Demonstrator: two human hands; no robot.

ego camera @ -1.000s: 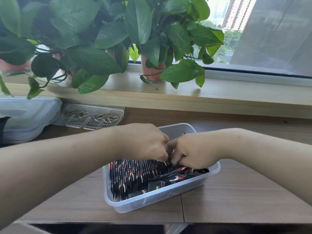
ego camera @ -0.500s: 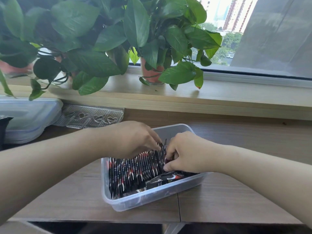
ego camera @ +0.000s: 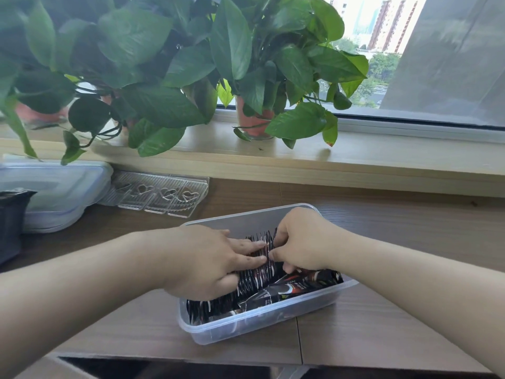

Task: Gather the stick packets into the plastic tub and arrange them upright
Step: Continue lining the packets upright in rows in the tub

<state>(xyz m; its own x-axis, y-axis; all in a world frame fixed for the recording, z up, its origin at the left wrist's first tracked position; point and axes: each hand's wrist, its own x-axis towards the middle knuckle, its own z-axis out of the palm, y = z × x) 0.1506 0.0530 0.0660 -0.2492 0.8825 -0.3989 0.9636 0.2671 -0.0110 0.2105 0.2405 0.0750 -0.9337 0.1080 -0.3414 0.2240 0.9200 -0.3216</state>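
A clear plastic tub (ego camera: 262, 322) sits on the wooden desk near its front edge. Inside stands a tight row of black stick packets (ego camera: 258, 274) with red and white print, on edge and leaning. One or two more packets (ego camera: 295, 288) lie flat along the tub's near right side. My left hand (ego camera: 202, 258) rests flat over the left part of the row, fingers stretched onto the packet tops. My right hand (ego camera: 302, 239) is curled around the row's right end, fingertips pinching the packets. The two hands almost touch above the row.
Potted plants (ego camera: 254, 120) with broad green leaves stand on the windowsill behind. A clear heart-patterned tray (ego camera: 161, 194) and a lidded white container (ego camera: 54, 195) lie at the back left. A dark object (ego camera: 11, 222) is at the far left edge. The desk's front edge runs just below the tub.
The tub has shifted slightly left. My hands, first bunched together over the tub's far side, came down onto the row; my left hand has spread flat over the packets.
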